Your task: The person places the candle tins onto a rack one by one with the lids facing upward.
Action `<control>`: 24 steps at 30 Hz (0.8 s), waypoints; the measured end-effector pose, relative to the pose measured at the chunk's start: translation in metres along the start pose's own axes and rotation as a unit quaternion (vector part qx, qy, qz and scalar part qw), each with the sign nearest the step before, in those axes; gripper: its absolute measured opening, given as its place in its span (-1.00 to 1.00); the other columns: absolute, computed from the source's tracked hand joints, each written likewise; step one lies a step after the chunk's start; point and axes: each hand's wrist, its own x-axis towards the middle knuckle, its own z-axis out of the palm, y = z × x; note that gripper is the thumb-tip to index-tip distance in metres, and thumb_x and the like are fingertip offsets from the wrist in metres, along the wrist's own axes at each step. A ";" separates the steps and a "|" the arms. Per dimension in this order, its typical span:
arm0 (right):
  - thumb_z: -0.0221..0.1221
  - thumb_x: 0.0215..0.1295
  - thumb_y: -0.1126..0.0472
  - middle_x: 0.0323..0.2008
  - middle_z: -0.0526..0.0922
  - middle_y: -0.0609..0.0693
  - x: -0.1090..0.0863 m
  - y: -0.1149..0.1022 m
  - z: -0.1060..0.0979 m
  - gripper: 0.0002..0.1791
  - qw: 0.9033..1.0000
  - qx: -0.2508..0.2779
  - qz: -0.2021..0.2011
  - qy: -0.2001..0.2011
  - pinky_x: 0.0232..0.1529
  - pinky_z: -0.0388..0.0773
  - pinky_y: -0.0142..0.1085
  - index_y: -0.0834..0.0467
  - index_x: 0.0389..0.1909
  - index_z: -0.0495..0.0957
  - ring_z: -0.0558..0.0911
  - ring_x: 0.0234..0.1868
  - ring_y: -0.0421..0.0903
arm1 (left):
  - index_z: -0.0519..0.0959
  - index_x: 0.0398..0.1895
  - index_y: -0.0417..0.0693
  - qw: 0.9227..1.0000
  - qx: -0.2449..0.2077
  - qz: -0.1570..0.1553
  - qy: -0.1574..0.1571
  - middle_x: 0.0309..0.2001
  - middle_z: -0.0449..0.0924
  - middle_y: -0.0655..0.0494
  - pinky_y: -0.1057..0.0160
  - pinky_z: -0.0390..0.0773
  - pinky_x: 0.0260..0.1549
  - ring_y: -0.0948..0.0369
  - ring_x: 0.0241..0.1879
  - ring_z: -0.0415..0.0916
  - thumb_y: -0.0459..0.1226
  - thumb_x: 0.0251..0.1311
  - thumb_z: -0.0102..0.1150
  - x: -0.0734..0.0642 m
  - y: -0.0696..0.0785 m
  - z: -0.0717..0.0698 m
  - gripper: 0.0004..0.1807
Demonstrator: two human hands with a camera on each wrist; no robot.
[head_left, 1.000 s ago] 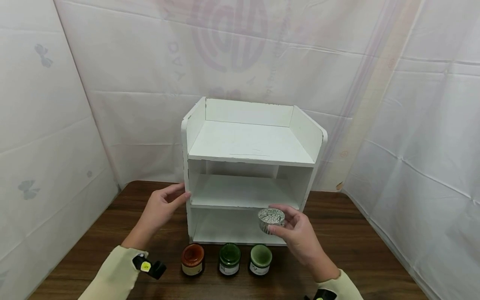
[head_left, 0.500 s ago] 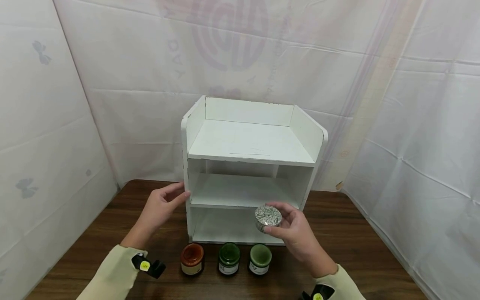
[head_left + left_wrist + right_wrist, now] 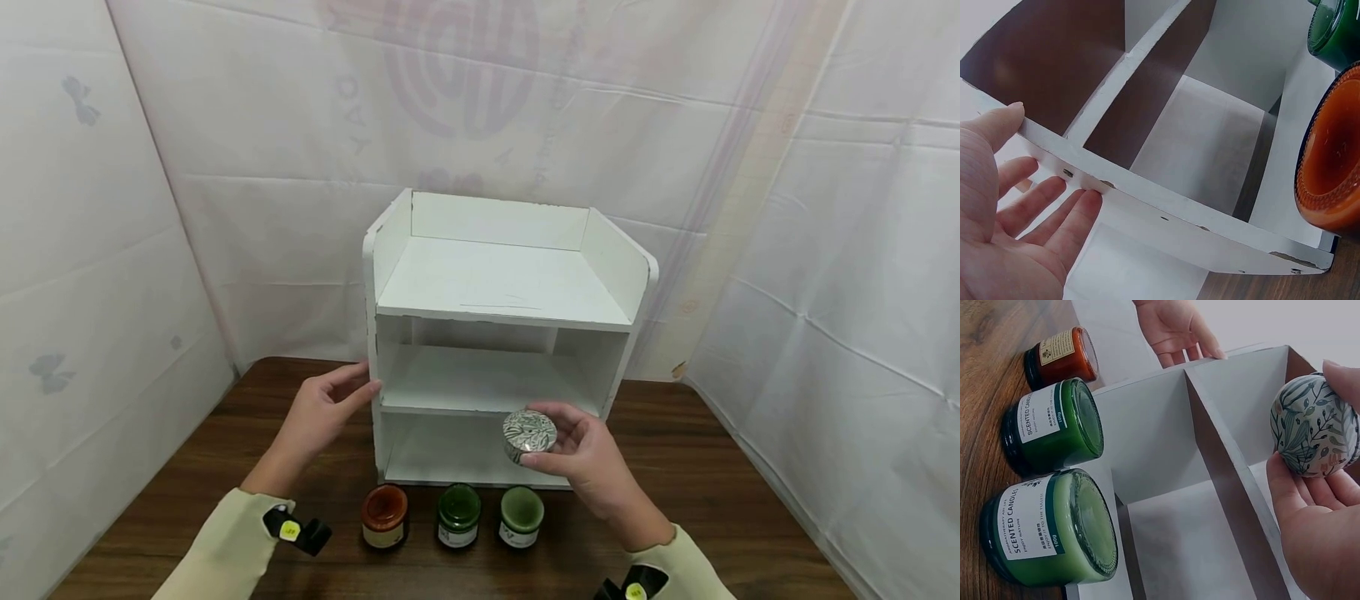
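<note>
With my right hand [image 3: 588, 462] I grasp a leaf-patterned tin [image 3: 529, 436] between thumb and fingers, raised in front of the white shelf unit [image 3: 498, 275]. My left hand [image 3: 321, 414] lies loose, fingers against the unit's outer left side, thumb touching its front edge. Just before the unit, an orange jar [image 3: 385, 518], a dark green jar [image 3: 458, 518] and a pale green jar [image 3: 521, 518] stand in a row on the wooden table [image 3: 667, 450].

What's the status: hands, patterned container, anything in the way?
Right hand holding patterned container, raised before shelf unit. Left hand touching unit's left side. Candle jars along its front base, possibly in the way.
</note>
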 end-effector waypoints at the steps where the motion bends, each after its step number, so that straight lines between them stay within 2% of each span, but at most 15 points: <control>1: 0.46 0.08 0.47 0.07 0.67 -0.04 0.000 0.000 0.000 -0.26 1.000 -0.001 0.000 -0.001 -0.05 0.69 -0.36 0.51 0.28 0.36 0.69 0.01 -0.16 | 0.46 0.44 -0.04 1.000 0.001 -0.001 0.000 0.34 0.56 -0.10 0.47 0.56 -0.06 -0.03 0.23 0.56 0.06 0.39 0.25 0.000 0.000 0.000 -0.34; 9: 0.44 0.09 0.48 0.06 0.65 -0.01 0.001 -0.002 0.004 -0.25 1.000 0.007 0.005 -0.007 -0.04 0.69 -0.36 0.54 0.29 0.34 0.68 0.01 -0.15 | 0.46 0.45 -0.04 1.000 0.004 -0.006 -0.002 0.35 0.55 -0.09 0.28 0.63 0.02 -0.03 0.23 0.57 0.07 0.39 0.24 0.000 0.001 0.000 -0.33; 14: 0.45 0.08 0.46 0.06 0.63 0.01 0.001 -0.005 0.008 -0.25 1.000 0.012 0.002 -0.016 -0.05 0.69 -0.36 0.54 0.28 0.35 0.67 0.00 -0.15 | 0.46 0.44 -0.04 1.000 0.000 -0.004 -0.005 0.33 0.56 -0.10 0.34 0.62 0.00 -0.03 0.23 0.57 0.06 0.39 0.25 0.000 0.001 0.000 -0.34; 19: 0.46 0.09 0.44 0.08 0.62 0.02 0.003 -0.007 0.012 -0.24 1.000 0.000 0.003 -0.016 -0.03 0.68 -0.35 0.55 0.28 0.34 0.67 0.00 -0.15 | 0.47 0.44 -0.03 1.000 -0.002 0.000 -0.005 0.32 0.57 -0.10 0.32 0.63 0.01 -0.04 0.23 0.57 0.06 0.39 0.25 0.001 0.001 0.000 -0.35; 24: 0.47 0.06 0.45 0.09 0.62 0.04 0.006 -0.010 0.016 -0.22 1.000 -0.001 0.010 -0.016 0.00 0.68 -0.34 0.54 0.29 0.35 0.68 0.02 -0.13 | 0.47 0.43 -0.04 1.000 -0.003 0.003 -0.004 0.31 0.59 -0.09 0.44 0.59 -0.04 -0.03 0.22 0.58 0.05 0.40 0.24 0.001 0.000 0.000 -0.36</control>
